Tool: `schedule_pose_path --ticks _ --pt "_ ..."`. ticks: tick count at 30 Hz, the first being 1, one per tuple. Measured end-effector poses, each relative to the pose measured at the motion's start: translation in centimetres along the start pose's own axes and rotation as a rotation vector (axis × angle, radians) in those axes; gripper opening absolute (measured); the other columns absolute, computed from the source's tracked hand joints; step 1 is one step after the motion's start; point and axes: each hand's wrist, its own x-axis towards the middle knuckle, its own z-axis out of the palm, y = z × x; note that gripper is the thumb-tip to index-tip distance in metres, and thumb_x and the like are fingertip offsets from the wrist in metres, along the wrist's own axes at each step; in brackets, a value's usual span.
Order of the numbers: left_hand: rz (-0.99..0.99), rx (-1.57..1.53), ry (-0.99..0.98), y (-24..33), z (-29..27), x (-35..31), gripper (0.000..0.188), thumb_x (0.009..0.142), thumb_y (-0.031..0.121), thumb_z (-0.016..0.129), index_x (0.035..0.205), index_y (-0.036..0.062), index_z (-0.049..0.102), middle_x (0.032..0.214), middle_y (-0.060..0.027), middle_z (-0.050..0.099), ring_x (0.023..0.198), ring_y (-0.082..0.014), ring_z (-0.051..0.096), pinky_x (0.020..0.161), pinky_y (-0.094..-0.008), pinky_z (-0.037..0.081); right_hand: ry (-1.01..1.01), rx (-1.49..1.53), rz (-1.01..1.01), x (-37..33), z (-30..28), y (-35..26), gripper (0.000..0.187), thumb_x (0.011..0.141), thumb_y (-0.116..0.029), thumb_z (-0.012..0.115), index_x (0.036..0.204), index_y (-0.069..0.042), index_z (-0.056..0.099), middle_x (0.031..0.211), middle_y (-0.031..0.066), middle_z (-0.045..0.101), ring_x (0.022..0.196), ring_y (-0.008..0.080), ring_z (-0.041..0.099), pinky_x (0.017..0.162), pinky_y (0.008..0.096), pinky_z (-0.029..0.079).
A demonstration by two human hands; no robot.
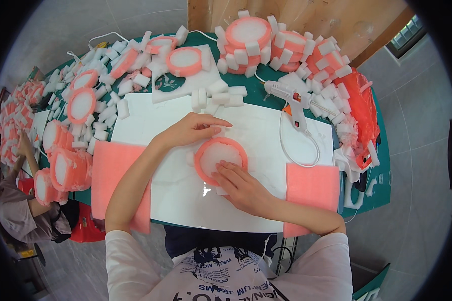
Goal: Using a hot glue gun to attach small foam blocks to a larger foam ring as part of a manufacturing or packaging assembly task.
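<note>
On the white board in front of me lies a round piece, a pink foam ring around a white disc. My right hand grips its near right side, fingertips resting on the disc. A small white foam block shows at the ring's near edge beside this hand; the thumb is mostly hidden. Another white block sits against the ring's left side. Just beyond the ring, my left hand hovers with its index finger stretched out and thumb apart, holding nothing visible.
White foam blocks lie past the board beside a white glue gun with a looping cord. Pink foam sheets flank me. Finished-looking ring stacks and a red bag edge the green table. A co-worker sits at far left.
</note>
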Motion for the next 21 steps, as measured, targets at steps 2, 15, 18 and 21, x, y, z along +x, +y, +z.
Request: schedule_pose_path --ticks 2,15,18,21 --pt "-0.003 0.006 0.004 0.02 0.07 0.06 0.027 0.085 0.008 0.051 0.111 0.0074 0.061 0.088 -0.0064 0.060 0.076 -0.0120 0.049 0.071 -0.0247 0.041 -0.005 -0.059 -0.015 0.02 -0.16 -0.21 0.043 0.073 -0.007 0.057 0.113 0.005 0.047 0.116 0.0203 0.047 0.116 0.0327 0.044 0.095 0.0402 0.038" --pt "-0.003 -0.017 -0.006 -0.17 0.02 0.17 0.027 0.084 0.006 0.049 0.109 0.0052 0.061 0.101 -0.0091 0.062 0.086 -0.0130 0.054 0.078 -0.0251 0.043 0.072 -0.045 -0.022 0.04 0.21 0.31 0.051 0.065 -0.007 0.066 0.112 0.002 0.051 0.112 0.0165 0.052 0.110 0.0296 0.049 0.092 0.0387 0.042" --pt "0.015 -0.013 0.003 -0.28 0.12 0.12 0.026 0.085 0.009 0.052 0.108 0.0066 0.062 0.099 -0.0073 0.063 0.079 -0.0111 0.051 0.073 -0.0243 0.042 0.076 -0.141 -0.046 -0.04 0.26 0.11 0.049 0.069 -0.007 0.062 0.117 -0.002 0.050 0.113 0.0179 0.051 0.109 0.0306 0.050 0.091 0.0388 0.043" --pt "0.027 -0.013 0.011 -0.48 0.08 -0.01 0.024 0.086 0.013 0.054 0.108 0.0081 0.063 0.095 -0.0053 0.064 0.072 -0.0091 0.048 0.068 -0.0235 0.042 0.033 -0.241 -0.126 -0.01 0.07 0.05 0.048 0.076 -0.009 0.052 0.123 -0.004 0.045 0.113 0.0232 0.049 0.108 0.0335 0.050 0.092 0.0398 0.042"
